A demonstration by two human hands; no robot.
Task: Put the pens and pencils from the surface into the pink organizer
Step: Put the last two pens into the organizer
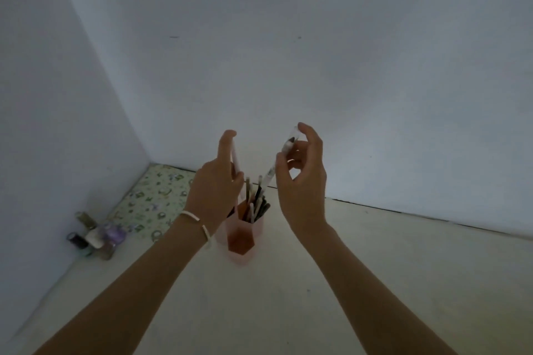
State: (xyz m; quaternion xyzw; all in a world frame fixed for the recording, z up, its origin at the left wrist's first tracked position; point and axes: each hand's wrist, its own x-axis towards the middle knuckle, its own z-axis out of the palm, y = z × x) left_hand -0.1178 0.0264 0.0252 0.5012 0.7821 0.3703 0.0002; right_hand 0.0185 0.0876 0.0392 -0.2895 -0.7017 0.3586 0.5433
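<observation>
both hands were above the pink organizer (pixel 245 235): left hand (pixel 215 184) fingers closed around a white pen (pixel 236 160), right hand (pixel 302 181) fingers pinched a clear pen (pixel 284 157).

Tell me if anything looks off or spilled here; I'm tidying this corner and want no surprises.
Nothing looks spilled or damaged. The pink organizer stands upright with pens leaning loosely inside. The left hand holds a white pen, the right hand a clear-capped pen, both above it. Small bottles cluster by the left wall.
</observation>
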